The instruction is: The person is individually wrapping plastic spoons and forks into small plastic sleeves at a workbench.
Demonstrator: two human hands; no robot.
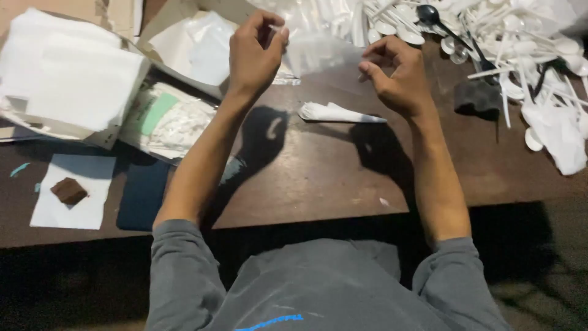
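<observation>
Clear plastic sleeve (321,52), pinched between left hand (254,55), right hand (398,76), fingers closed.

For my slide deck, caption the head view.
Both hands hold a clear plastic sleeve above a wooden table beside white plastic spoons.

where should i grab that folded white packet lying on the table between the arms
Probably grip the folded white packet at its wide rounded left end, pinching from above. It lies flat on the brown table, tapering to a thin right tip, with bare table around it. Both the left hand and right hand are above it.
</observation>
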